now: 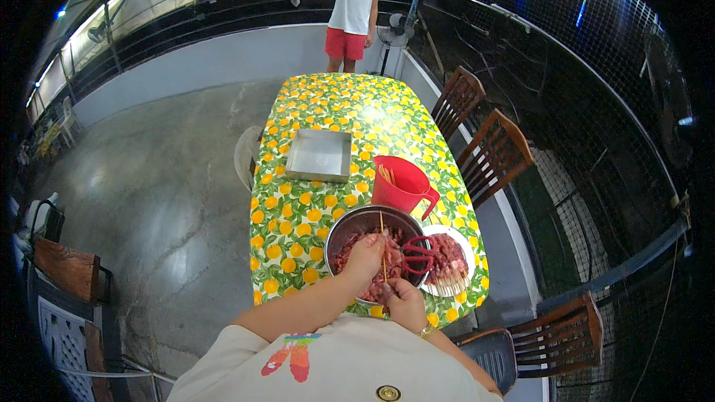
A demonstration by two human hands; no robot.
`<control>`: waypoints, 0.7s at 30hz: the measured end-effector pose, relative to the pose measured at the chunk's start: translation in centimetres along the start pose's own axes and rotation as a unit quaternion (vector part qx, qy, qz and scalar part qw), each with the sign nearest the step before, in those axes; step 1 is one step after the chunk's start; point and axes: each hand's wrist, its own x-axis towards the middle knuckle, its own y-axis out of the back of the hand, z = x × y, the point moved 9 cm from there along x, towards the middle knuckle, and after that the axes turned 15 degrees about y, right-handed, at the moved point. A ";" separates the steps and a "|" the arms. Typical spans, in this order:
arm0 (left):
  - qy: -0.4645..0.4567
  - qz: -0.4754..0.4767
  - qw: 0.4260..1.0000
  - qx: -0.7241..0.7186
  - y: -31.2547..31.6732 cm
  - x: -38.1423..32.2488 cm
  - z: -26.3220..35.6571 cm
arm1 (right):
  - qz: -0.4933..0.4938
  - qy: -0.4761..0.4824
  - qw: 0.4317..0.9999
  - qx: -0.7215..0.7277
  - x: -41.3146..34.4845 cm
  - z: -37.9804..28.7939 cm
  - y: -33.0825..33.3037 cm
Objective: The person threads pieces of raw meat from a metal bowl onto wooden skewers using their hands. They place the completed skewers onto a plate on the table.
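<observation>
Over a metal bowl [333, 229] of raw meat pieces [347, 247], both hands are at one thin bamboo skewer [381, 220], which stands nearly upright in the picture. My left hand [366, 259] grips it at its middle, close to some meat. Lower down, my right hand [405, 302] pinches something at the skewer's near end; the fingers partly hide it. Red-handled scissors [418, 257] rest at the bowl's right side, their blades hidden. Right of the bowl, a white plate [471, 251] holds several skewers threaded with meat [448, 259], sticks towards me.
A red plastic pitcher [405, 184] with bamboo sticks in it stands behind the bowl. Farther left lies a square metal pan [321, 155]. The table has a fruit-patterned cloth [313, 218]. Wooden chairs [494, 156] line the right side. A person [353, 5] stands at the far end.
</observation>
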 end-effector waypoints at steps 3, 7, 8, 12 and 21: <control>-0.017 0.008 1.000 0.012 0.1 -0.1 0.2 | 0.011 -0.023 0.999 0.037 0.6 0.1 0.3; -0.016 -0.020 1.000 -0.002 0.4 0.4 0.9 | 0.013 -0.012 0.999 0.045 0.6 -0.6 0.9; -0.022 -0.020 1.000 -0.004 0.6 0.4 1.0 | 0.010 -0.012 0.999 0.042 0.5 -0.6 0.8; -0.023 -0.035 0.999 0.014 0.3 0.6 0.5 | 0.025 0.009 1.000 0.016 0.4 -0.9 0.9; -0.011 -0.060 0.998 0.006 -1.0 0.6 -1.8 | 0.075 -0.058 0.987 0.129 0.4 -0.5 1.7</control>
